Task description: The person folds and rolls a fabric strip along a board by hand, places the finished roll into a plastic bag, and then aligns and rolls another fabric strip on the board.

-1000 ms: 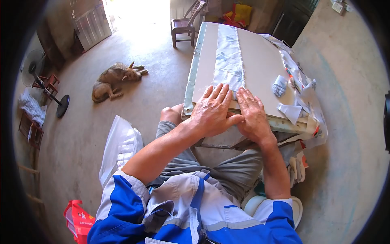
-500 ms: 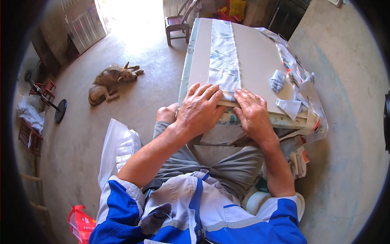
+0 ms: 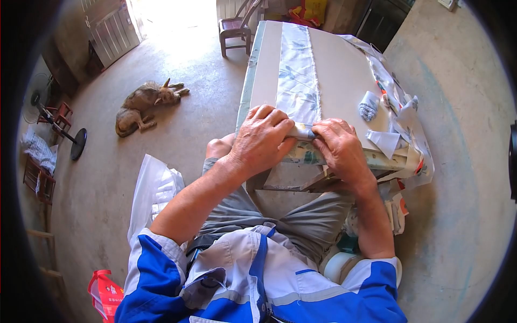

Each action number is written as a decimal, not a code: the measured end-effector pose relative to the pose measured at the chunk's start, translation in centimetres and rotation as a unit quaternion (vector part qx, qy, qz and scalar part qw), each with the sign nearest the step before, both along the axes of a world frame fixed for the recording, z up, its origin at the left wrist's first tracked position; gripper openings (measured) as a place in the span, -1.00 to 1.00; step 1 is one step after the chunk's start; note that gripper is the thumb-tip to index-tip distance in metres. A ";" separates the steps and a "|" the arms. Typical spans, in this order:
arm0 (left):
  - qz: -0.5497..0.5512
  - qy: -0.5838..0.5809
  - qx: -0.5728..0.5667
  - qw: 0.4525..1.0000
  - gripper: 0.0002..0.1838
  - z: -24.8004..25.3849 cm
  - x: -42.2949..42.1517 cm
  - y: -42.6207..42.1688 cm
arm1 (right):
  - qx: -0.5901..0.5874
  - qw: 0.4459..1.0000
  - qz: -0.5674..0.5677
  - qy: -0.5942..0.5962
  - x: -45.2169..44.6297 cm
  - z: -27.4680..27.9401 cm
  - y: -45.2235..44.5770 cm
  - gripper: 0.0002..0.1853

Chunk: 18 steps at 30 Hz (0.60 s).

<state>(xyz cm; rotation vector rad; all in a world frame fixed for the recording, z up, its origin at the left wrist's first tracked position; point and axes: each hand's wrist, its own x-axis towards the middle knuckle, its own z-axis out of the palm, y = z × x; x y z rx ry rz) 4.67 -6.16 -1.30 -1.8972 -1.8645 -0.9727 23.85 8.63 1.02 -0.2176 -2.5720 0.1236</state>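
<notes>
A long strip of white fabric (image 3: 298, 70) with a faint blue leaf print and a frayed right edge lies lengthwise on the table. Its near end is rolled or folded over at the table's front edge. My left hand (image 3: 264, 134) is closed on the left side of that end, fingers curled over it and thumb below. On the right side, my right hand (image 3: 339, 144) grips the same end between fingers and thumb. A short piece of the rolled end shows between the two hands.
The table (image 3: 344, 70) has a rolled blue-white cloth (image 3: 369, 105), a white scrap (image 3: 383, 142) and fabric strips along its right edge. A dog (image 3: 148, 105) lies on the floor to the left, near a fan (image 3: 78, 144). A chair (image 3: 234, 29) stands beyond the table.
Both hands have gone from lying fairly flat over the fabric's near end to curled fingers gripping it. The end between them now looks thicker and lifted.
</notes>
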 end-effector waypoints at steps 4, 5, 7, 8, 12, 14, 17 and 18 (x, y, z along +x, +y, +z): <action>-0.025 -0.026 0.002 0.999 -0.75 0.1 -0.5 -0.2 | -0.035 0.999 0.007 0.024 -0.2 0.2 0.0 -0.76; -0.029 -0.032 0.005 0.999 -0.76 0.1 -0.6 -0.2 | -0.038 0.999 0.009 0.030 -0.3 0.2 0.0 -0.77; -0.037 -0.043 0.011 0.998 -0.79 0.2 -0.9 -0.1 | -0.043 0.998 0.013 0.041 -0.5 0.1 0.2 -0.78; -0.036 -0.045 0.010 0.998 -0.80 0.2 -1.0 -0.1 | -0.051 0.998 0.008 0.045 -0.6 0.0 0.2 -0.77; -0.033 -0.058 0.010 0.998 -0.81 0.1 -1.4 0.1 | -0.072 0.996 -0.006 0.060 -0.9 -0.3 0.2 -0.74; -0.026 -0.068 0.011 0.997 -0.81 0.1 -1.5 0.3 | -0.081 0.994 -0.012 0.072 -1.1 -0.6 0.3 -0.72; 0.000 -0.084 0.004 0.996 -0.79 0.1 -1.6 0.5 | -0.108 0.990 -0.028 0.087 -1.4 -0.7 0.5 -0.70; 0.015 -0.087 -0.006 0.996 -0.78 0.3 -1.5 0.6 | -0.123 0.988 -0.035 0.086 -1.5 -0.6 0.4 -0.70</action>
